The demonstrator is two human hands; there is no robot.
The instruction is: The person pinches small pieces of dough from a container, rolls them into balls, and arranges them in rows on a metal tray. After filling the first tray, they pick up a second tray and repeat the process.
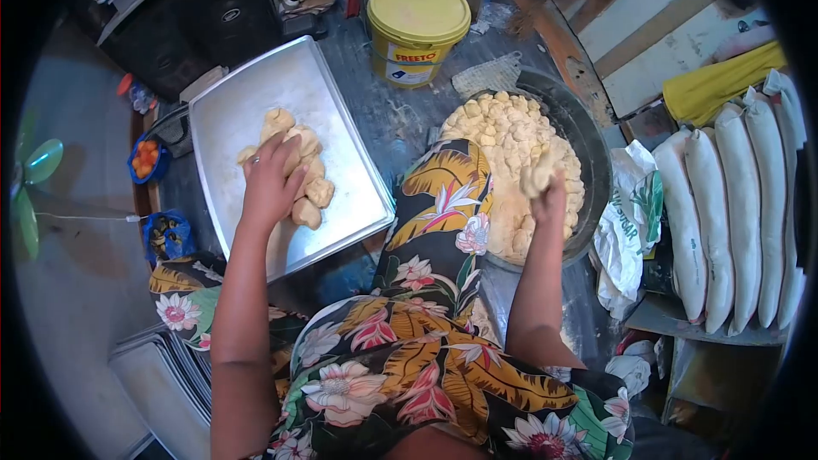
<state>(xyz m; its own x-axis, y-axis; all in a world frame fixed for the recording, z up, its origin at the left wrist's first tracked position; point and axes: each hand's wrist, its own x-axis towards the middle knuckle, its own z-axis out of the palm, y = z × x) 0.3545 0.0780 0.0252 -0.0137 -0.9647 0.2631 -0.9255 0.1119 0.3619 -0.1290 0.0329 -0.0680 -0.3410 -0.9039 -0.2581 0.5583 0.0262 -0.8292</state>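
Observation:
My left hand [274,172] lies over a small heap of pale dough pieces [319,192] on a shiny metal tray [345,153]. Its fingers are spread and touch the dough; what is under the palm is hidden. To the right stands a wide dark basin [590,123], filled with many floury dough lumps [503,136]. Above its near right part, my right hand [552,198] is closed around a lump of dough [540,172], which sticks up past the fingers. Loose flour shows in the basin's lower left part.
A yellow lidded bucket [417,30] stands behind, between tray and basin. Filled white sacks [724,204] line the right side, beside a crumpled sugar bag [626,221]. At left are a blue bowl of orange items [149,160] and a blue bag [168,236].

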